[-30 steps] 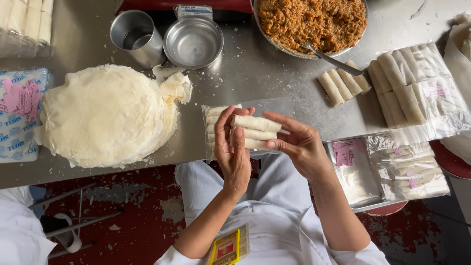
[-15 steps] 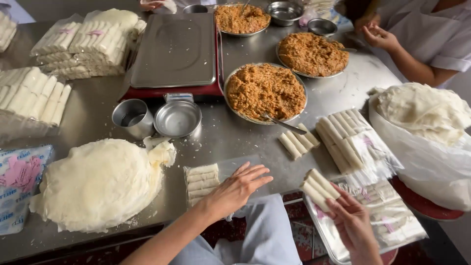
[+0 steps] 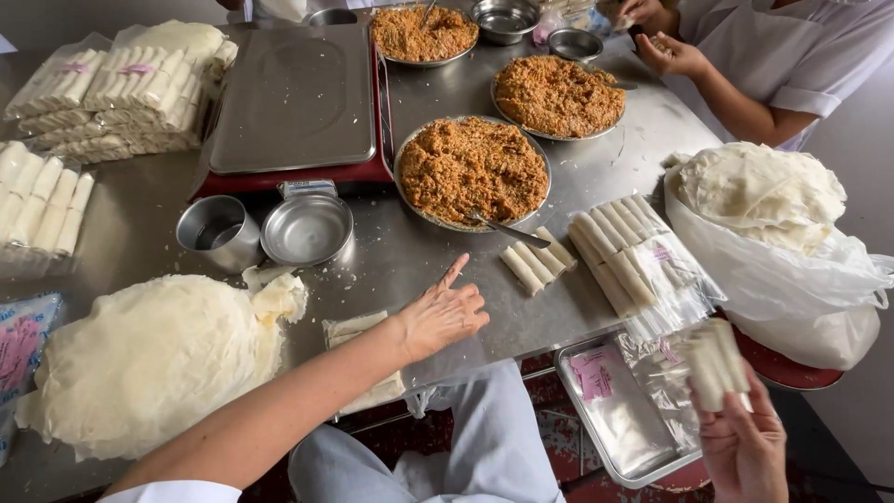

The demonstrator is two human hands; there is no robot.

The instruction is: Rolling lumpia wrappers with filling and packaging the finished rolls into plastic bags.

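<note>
Rolls (image 3: pixel 717 365) gripped in right hand (image 3: pixel 745 447), likely being packed; left hand (image 3: pixel 445 315), fingers loosely open, hovers over tabletop (image 3: pixel 410 265).

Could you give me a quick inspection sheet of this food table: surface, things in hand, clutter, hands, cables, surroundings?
Surface: steel table, crumbs here and there.
Job's things: blurred roll stack in the right hand; three loose rolls near the left.
Clutter: wrapper pile, filling plate, steel cup, empty bowl, bagged rolls.
Hands: left hand open, pointing; right hand gripping the stack.
Cables: nothing seen.
Surroundings: another person's hands, far corner.
</note>
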